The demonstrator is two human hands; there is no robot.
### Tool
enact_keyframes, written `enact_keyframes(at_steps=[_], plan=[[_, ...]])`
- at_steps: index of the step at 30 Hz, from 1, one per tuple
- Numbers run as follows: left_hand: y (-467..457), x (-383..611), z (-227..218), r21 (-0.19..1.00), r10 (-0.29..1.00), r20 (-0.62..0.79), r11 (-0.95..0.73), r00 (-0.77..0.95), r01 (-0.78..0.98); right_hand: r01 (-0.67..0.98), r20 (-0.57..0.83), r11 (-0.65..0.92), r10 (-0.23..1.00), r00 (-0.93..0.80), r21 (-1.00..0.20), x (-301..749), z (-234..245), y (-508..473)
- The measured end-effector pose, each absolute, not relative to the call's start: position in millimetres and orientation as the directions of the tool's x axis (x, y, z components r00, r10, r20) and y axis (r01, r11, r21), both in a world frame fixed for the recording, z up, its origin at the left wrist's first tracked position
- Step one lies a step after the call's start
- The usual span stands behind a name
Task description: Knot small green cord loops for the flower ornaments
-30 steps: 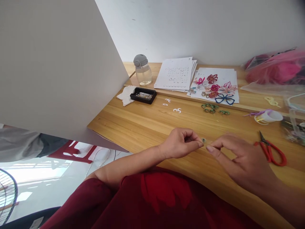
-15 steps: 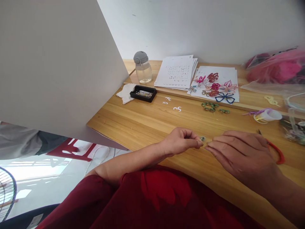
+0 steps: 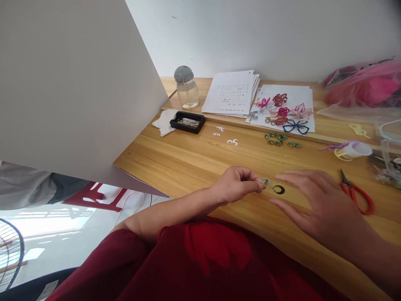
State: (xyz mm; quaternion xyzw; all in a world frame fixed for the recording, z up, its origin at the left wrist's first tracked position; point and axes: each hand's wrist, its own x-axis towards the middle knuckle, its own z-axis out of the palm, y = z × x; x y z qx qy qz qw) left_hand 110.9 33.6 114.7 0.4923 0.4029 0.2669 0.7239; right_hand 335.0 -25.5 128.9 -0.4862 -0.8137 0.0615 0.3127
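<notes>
My left hand (image 3: 239,184) is closed in a pinch on a small round pale green coil (image 3: 266,182) that juts from its fingertips. My right hand (image 3: 322,200) hovers to the right with thumb and fingers apart, holding nothing. In the gap between the two hands lies a dark green crescent piece (image 3: 279,189). Red-handled pliers or scissors (image 3: 357,192) rest on the table just beyond my right hand. Several green curled pieces (image 3: 276,139) sit further back, and white paper crescents (image 3: 232,142) lie to their left.
A black tray (image 3: 196,128) of small bits, a water bottle (image 3: 188,90) and cut paper sheets (image 3: 232,78) stand at the back. Coloured flower and butterfly shapes (image 3: 283,112) lie on paper. A plastic cup (image 3: 355,150) and a pink bag (image 3: 372,88) are at right.
My right hand has opened and drawn back to the right from my left hand's fingertips. The dark crescent now shows between them. My left hand keeps its pinch.
</notes>
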Motion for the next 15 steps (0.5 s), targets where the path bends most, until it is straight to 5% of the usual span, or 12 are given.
enact_keyframes(at_steps=[3,6,8,11,15], plan=[[34,112,115,0.910,0.769,-0.363,0.413,0.526,0.023,0.728,0.574,0.680,0.566,-0.592,0.080,341,128,-24],[32,113,117,0.917,0.771,-0.349,0.397,0.533,0.026,0.703,0.581,0.694,0.510,-0.634,0.159,339,128,-22],[31,113,117,0.930,0.777,-0.327,0.366,0.537,0.037,0.709,0.590,0.703,0.546,-0.595,0.064,335,127,-21],[30,112,119,0.948,0.790,-0.295,0.311,0.538,0.063,0.717,0.563,0.651,0.699,-0.440,-0.248,330,126,-21],[28,112,120,0.972,0.820,-0.222,0.228,0.527,0.055,0.682,0.207,0.291,0.957,-0.204,-0.671,328,125,-25]])
